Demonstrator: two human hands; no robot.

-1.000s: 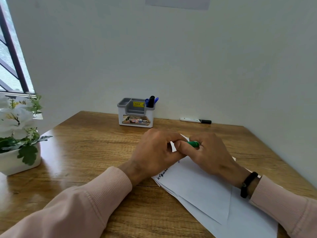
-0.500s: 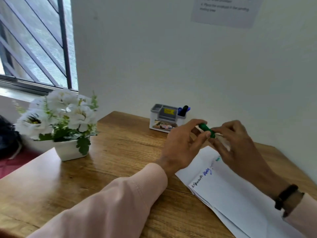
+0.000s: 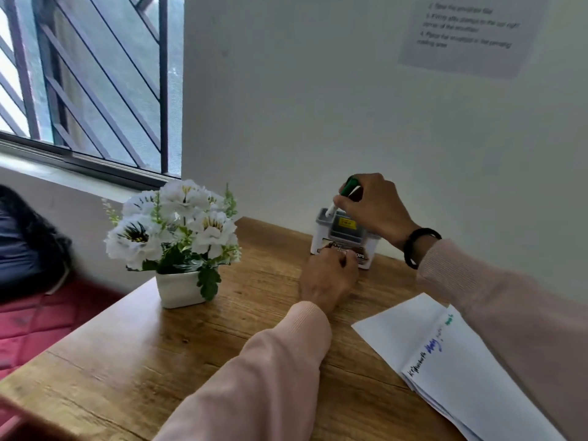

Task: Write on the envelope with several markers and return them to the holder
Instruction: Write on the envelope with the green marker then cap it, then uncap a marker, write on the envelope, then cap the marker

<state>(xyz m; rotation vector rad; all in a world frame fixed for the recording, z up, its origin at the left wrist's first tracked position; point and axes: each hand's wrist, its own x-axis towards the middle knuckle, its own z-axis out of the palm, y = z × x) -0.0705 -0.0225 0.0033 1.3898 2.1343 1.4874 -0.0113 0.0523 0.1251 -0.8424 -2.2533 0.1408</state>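
My right hand (image 3: 374, 206) grips a green-capped white marker (image 3: 344, 196), tilted with its white end dipping into the left compartment of the white and grey holder (image 3: 324, 230) by the wall. My left hand (image 3: 327, 276) rests loosely curled on the wooden table, touching the holder's front; nothing shows in it. The white envelope (image 3: 451, 370) lies at the lower right on a stack of papers, with black, blue and green writing along its left edge. My right sleeve covers part of it.
A white pot of white artificial flowers (image 3: 178, 237) stands on the table's left part. The wooden table (image 3: 178, 351) ends at its left edge beside a red cushion (image 3: 35, 316). A barred window fills the upper left; a printed sheet (image 3: 471, 30) hangs on the wall.
The marker got its green cap on between both hands, then my right hand carried it back to the holder. My left hand moved forward to the holder's front. My view swung left.
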